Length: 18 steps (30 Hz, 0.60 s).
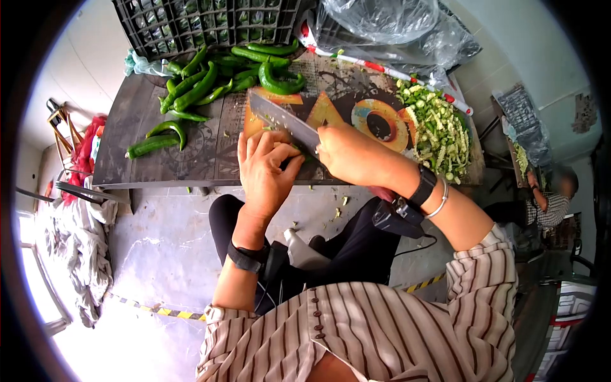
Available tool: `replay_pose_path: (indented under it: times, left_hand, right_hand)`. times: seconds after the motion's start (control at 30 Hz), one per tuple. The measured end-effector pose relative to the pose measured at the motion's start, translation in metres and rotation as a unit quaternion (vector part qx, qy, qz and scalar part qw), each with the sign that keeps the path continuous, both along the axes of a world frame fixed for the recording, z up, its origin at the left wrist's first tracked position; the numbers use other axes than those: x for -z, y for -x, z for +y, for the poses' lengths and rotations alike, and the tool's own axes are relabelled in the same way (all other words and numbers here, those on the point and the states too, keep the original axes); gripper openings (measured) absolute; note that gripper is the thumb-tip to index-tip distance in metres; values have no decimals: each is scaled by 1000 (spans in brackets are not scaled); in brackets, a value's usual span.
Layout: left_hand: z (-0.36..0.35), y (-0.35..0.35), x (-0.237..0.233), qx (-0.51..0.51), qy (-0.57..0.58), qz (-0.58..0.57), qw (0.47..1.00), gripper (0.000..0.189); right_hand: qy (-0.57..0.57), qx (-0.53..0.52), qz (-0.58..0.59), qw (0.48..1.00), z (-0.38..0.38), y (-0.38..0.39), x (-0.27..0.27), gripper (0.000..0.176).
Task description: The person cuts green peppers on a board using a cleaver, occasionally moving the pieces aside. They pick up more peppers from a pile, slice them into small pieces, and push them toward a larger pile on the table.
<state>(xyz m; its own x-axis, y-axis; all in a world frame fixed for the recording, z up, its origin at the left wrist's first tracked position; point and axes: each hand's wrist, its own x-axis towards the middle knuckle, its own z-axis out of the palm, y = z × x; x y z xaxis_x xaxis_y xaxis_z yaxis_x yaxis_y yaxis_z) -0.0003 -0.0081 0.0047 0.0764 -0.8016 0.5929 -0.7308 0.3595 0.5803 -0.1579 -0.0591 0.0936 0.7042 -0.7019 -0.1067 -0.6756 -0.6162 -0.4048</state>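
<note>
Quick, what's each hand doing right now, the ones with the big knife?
Left hand: curled, seemingly holding a green pepper, mostly hidden.
Right hand: closed, holding the knife.

This looks like a food-preparation workroom: a table (pixel 121 130) holds green peppers (pixel 194 89) and a chopped heap (pixel 442 134), with a plastic crate (pixel 207 28) at upper left. Another person (pixel 552 207) sits at far right; striped tape (pixel 181 314) marks the floor (pixel 153 254).

Broad knife (pixel 280 116) near green peppers (pixel 197 91)
</note>
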Motion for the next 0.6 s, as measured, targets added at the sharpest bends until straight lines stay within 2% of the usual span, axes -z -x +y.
replay_pose_path:
  times: [0.07, 0.13, 0.2, 0.33, 0.4, 0.47, 0.6]
  left_hand:
    - [4, -1, 3, 1, 3, -8, 1000, 11]
    - [1, 0, 2, 6, 0, -1, 1000, 11]
    - [-1, 1, 4, 0, 22, -5, 1000, 10]
    - [3, -2, 4, 0, 22, -6, 1000, 8]
    - [5, -4, 5, 7, 24, -14, 1000, 8]
    - [6, -3, 6, 4, 22, -9, 1000, 8]
    - [3, -4, 6, 9, 20, 0, 1000, 9]
  right_hand:
    - [-17, 32, 27, 999, -1, -11, -4, 24]
    - [-7, 22, 11, 1000, -6, -13, 8, 24]
    - [75, -7, -27, 997, -11, -15, 13, 24]
    - [125, -13, -64, 990, -10, -4, 11, 17]
    - [86, 1, -59, 995, -6, -1, 3, 16]
    - [15, 119, -135, 984, 6, -2, -7, 17]
    - [-16, 92, -90, 992, 21, 0, -10, 19]
